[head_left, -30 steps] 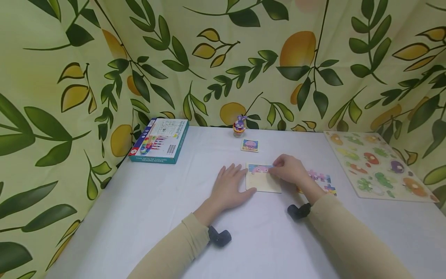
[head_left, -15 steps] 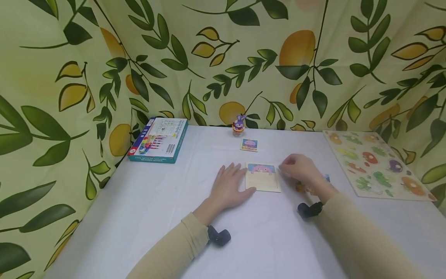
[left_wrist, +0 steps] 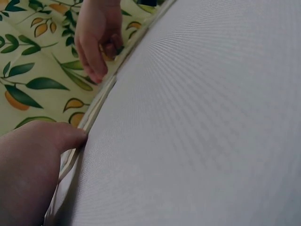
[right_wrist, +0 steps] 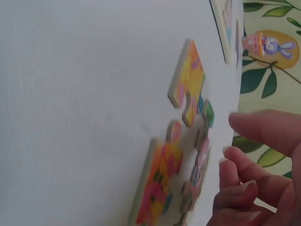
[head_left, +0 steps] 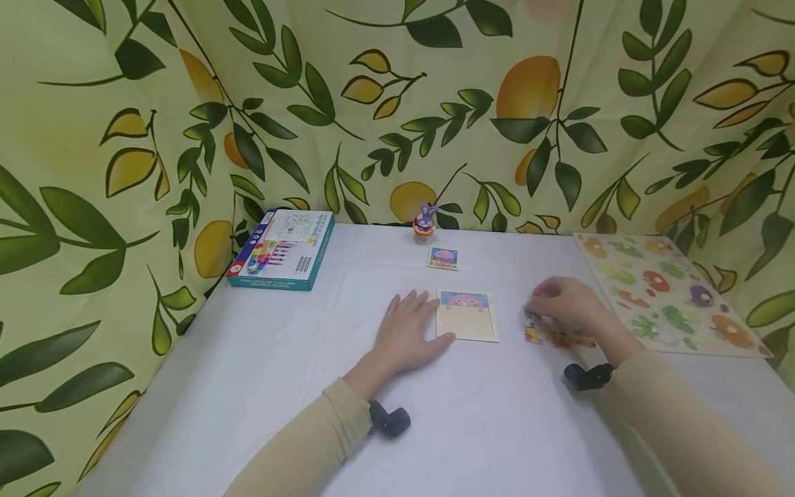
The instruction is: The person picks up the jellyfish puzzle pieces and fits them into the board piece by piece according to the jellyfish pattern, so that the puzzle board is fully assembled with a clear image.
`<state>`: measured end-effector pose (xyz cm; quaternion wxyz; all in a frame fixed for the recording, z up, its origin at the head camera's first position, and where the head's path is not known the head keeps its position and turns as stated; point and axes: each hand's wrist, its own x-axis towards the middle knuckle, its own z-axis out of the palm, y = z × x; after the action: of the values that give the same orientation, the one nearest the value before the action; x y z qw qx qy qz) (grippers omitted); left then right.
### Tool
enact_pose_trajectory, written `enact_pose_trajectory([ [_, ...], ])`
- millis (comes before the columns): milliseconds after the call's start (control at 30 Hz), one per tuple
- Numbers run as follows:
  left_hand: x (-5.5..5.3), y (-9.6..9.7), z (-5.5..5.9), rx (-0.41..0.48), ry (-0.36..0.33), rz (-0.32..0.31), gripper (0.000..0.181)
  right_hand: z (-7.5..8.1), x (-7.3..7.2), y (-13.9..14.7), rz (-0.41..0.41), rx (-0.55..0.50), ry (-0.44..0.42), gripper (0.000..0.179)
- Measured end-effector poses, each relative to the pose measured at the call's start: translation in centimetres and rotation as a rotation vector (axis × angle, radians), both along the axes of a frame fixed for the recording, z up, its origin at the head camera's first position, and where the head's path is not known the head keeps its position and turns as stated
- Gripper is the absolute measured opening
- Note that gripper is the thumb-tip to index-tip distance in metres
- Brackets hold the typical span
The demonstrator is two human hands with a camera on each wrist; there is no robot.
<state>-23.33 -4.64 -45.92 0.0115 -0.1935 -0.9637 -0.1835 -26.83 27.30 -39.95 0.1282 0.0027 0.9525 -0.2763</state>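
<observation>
My left hand (head_left: pixel 406 335) lies flat on the cloth, thumb tip at the near left edge of a small wooden puzzle board (head_left: pixel 467 324). In the left wrist view that thumb rests against the board's rim (left_wrist: pixel 101 98). A pink-and-blue picture strip fills the board's top; its lower part shows bare wood. My right hand (head_left: pixel 562 302) hovers over several loose jigsaw pieces (head_left: pixel 533 335), partly hiding them. Seen from the right wrist, its thumb and fingertips are apart with nothing between them, beside an orange-yellow jigsaw piece (right_wrist: pixel 188 75) and more pieces (right_wrist: pixel 162 179).
A small picture card (head_left: pixel 443 258) and a purple bunny figurine (head_left: pixel 425 224) stand behind the board. At the back left lies a flat boxed set (head_left: pixel 282 248). A large vegetable-picture board (head_left: pixel 667 293) lies at right. A leaf-patterned curtain (head_left: pixel 373 159) hangs behind the table.
My right hand has moved right, from the puzzle board's top right corner to over the loose jigsaw pieces. The left hand has stayed in place.
</observation>
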Motion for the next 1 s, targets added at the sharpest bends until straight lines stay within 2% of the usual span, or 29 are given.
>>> enact_pose_trajectory([
  [367, 0.14, -0.16, 0.24, 0.009, -0.01, 0.002, 0.075, 0.17, 0.0, 0.78, 0.062, 0.061, -0.093, 0.048],
  [600, 0.03, -0.06, 0.0, 0.004, -0.003, 0.001, 0.075, 0.0, -0.25, 0.97, 0.057, 0.063, -0.123, 0.045],
  [833, 0.01, -0.01, 0.03, 0.001, -0.013, 0.003, 0.076, 0.09, -0.19, 0.65, 0.024, 0.021, -0.085, 0.036],
  [1000, 0.05, -0.01, 0.1, 0.001, -0.011, 0.001, 0.076, 0.13, -0.12, 0.14, 0.0, -0.005, -0.049, 0.038],
])
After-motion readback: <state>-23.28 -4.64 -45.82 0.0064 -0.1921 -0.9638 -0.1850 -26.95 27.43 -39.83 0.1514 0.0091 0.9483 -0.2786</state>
